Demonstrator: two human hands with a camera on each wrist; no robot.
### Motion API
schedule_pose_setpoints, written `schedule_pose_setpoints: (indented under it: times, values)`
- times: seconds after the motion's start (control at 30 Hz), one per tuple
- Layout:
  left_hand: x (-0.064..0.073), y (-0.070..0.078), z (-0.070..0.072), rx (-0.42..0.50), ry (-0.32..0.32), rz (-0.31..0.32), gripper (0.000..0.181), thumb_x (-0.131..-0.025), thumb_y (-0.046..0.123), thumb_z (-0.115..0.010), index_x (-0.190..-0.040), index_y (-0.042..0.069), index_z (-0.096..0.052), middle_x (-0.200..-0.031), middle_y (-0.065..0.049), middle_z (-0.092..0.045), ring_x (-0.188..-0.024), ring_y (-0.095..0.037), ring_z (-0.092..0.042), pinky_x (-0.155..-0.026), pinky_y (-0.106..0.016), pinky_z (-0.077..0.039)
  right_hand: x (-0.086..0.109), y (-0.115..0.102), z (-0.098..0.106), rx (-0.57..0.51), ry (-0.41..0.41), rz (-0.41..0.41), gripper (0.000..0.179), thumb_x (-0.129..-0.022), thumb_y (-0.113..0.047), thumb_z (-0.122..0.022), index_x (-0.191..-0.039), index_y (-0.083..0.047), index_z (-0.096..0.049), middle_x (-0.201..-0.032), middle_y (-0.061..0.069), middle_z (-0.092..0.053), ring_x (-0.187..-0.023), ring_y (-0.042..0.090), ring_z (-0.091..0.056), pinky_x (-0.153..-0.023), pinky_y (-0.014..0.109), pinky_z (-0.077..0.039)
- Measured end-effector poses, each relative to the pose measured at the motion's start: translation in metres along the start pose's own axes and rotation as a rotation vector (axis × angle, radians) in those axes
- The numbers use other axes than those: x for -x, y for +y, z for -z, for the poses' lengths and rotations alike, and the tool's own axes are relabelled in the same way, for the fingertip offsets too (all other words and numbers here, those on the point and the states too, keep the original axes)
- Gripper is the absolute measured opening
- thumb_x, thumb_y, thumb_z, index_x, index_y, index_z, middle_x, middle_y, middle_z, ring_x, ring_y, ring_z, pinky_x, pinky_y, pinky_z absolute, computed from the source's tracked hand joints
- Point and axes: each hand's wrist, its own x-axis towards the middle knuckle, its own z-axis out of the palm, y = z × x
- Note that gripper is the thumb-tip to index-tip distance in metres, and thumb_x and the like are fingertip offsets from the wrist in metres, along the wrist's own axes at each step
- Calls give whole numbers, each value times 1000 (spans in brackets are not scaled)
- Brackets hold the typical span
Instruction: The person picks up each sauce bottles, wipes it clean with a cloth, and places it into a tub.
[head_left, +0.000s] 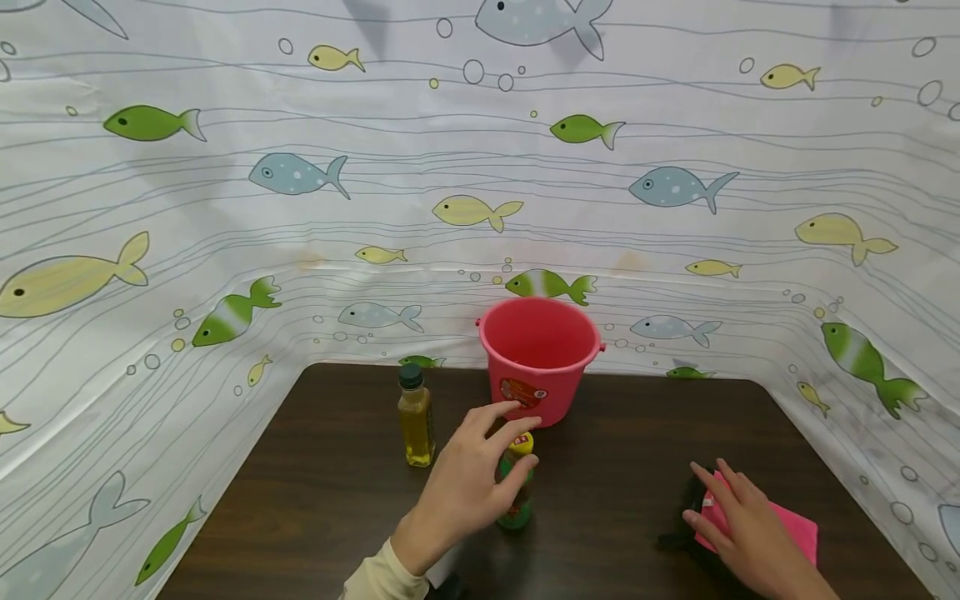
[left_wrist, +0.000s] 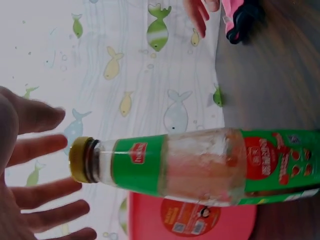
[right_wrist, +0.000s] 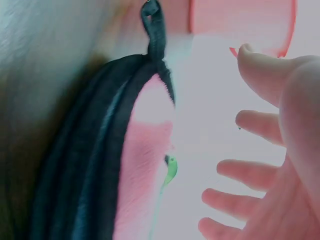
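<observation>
A glass sauce bottle (left_wrist: 200, 165) with green labels and a yellow cap (head_left: 521, 442) stands upright on the table. My left hand (head_left: 472, 479) is beside its upper part, thumb and fingers spread around the cap with a gap showing in the left wrist view. On the right lies a soft pink fabric item (head_left: 795, 529) with thick black edging (right_wrist: 95, 165) and a black loop (right_wrist: 153, 25). Over it hovers my right hand (head_left: 750, 533), fingers apart and holding nothing; the right wrist view shows space between the fingertips and the fabric.
A pink bucket (head_left: 536, 358) stands at the back of the dark wooden table (head_left: 300, 500), behind the sauce bottle. Left of it is a bottle of yellow oil (head_left: 417, 421) with a dark cap. A white sheet printed with fish (head_left: 465, 242) encloses the back and sides.
</observation>
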Motion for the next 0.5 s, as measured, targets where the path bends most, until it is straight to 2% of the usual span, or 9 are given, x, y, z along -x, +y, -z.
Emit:
schedule_pose_setpoints:
  times: [0.1, 0.23, 0.37, 0.5]
  values:
    - [1, 0, 3, -36, -35, -58, 47, -93, 32, -81, -138, 26, -70, -151, -4, -59, -137, -26, -54, -105, -50, -58, -1, -6, 3, -27, 6, 2, 71, -98, -43, -75, -155, -9, -49, -160, 37, -39, -136, 64, -42, -97, 83, -41]
    - [3, 2, 7, -88, -46, -87, 47, -92, 33, -81, -137, 26, -70, -152, -4, -58, -138, -25, -53, -106, -50, -57, -8, -14, 7, -56, 60, 47, 70, -98, -39, -75, -156, -10, -49, -160, 36, -40, -136, 62, -43, -94, 83, -41]
    - [4, 4, 9, -121, -43, -88, 48, -91, 34, -82, -137, 28, -70, -152, -4, -58, -136, -24, -53, -104, -49, -57, -25, -23, 17, -88, 147, 125, 67, -98, -31, -77, -155, -8, -50, -159, 36, -42, -135, 62, -44, -94, 80, -42]
    - [5, 6, 10, -119, -41, -102, 49, -92, 33, -82, -138, 27, -69, -152, -5, -58, -137, -25, -54, -104, -48, -57, -48, -36, 33, -154, 173, 158, 67, -100, -30, -75, -157, -10, -48, -162, 30, -40, -142, 57, -39, -99, 79, -39]
